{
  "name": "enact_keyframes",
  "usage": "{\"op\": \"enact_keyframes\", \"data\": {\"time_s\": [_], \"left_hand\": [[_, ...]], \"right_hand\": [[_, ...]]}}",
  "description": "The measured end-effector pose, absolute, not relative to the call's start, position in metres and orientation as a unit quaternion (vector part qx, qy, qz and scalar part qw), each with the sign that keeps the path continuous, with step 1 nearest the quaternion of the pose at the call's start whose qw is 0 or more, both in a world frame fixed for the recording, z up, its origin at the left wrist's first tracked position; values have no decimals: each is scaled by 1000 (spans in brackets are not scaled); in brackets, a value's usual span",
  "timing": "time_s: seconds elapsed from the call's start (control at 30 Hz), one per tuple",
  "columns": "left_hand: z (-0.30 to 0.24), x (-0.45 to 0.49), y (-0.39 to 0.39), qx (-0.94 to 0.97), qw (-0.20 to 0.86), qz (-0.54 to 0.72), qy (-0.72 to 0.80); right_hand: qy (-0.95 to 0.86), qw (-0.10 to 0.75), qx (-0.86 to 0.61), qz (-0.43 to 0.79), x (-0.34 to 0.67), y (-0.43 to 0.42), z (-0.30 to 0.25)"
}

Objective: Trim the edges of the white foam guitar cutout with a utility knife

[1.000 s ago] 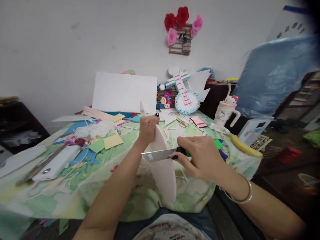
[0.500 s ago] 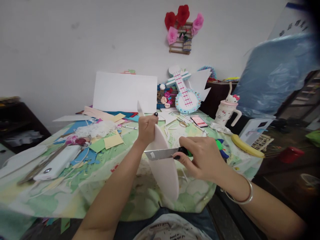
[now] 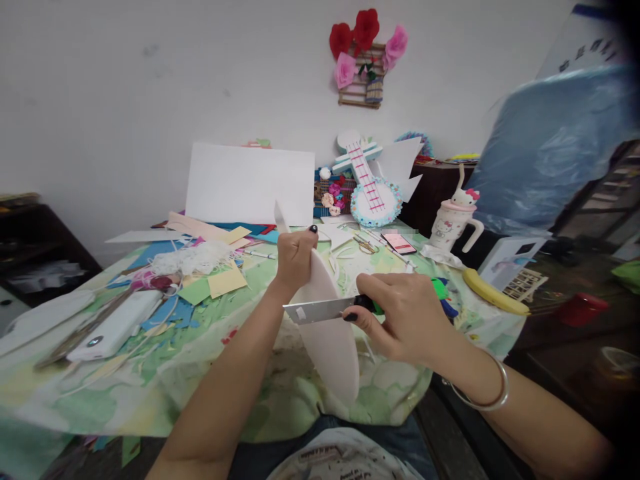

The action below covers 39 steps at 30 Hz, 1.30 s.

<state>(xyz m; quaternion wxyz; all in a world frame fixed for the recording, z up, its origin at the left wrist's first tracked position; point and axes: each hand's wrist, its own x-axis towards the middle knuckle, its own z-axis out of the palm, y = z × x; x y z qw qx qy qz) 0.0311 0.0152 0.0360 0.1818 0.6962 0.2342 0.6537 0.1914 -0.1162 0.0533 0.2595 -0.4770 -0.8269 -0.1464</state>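
My left hand (image 3: 296,259) is closed around a white foam board piece (image 3: 333,363) with a rounded edge, held tilted on its edge over the front of the table. A thin pointed tip of the board sticks up above that hand. In my right hand (image 3: 405,313) is a knife, its dark handle mostly hidden by the fingers. The knife's flat metal blade (image 3: 320,311) points left and lies across the board near its middle; whether it cuts in or only touches the edge, I cannot tell. My right thumb presses along the blade's base.
A patterned cloth covers the table (image 3: 150,407). Paper scraps, white string (image 3: 193,259) and a white power bank (image 3: 115,327) lie left. Behind stand a white board (image 3: 250,183) and a craft instrument (image 3: 376,200). A phone (image 3: 399,243), cup (image 3: 453,223) and banana (image 3: 493,292) are right.
The knife blade has shifted slightly left along the board, its tip a little lower. My left hand and the board have barely moved.
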Motion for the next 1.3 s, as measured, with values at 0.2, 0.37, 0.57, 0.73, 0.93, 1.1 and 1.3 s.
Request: {"op": "enact_keyframes", "data": {"time_s": [0.2,0.37,0.57,0.73,0.93,1.1,1.3], "left_hand": [[32,31,20,683,232,658,218],[30,28,21,677,254,657,212],[35,30,17,698,190,652,227],[37,35,14,701,186,649,229],[34,33,14,695,205,656,210],[34,31,13,685,228,657,217],[35,33,12,701,196,650,218]], "right_hand": [[-825,257,-482,-141,195,-115,54],[-823,254,-490,-133,201,-113,53],[-819,241,-503,-139,200,-116,54],[-823,237,-496,-144,196,-120,57],[-822,236,-500,-139,195,-121,60],[-823,228,-505,-125,201,-120,58],[-819,230,-510,-131,205,-121,55]]}}
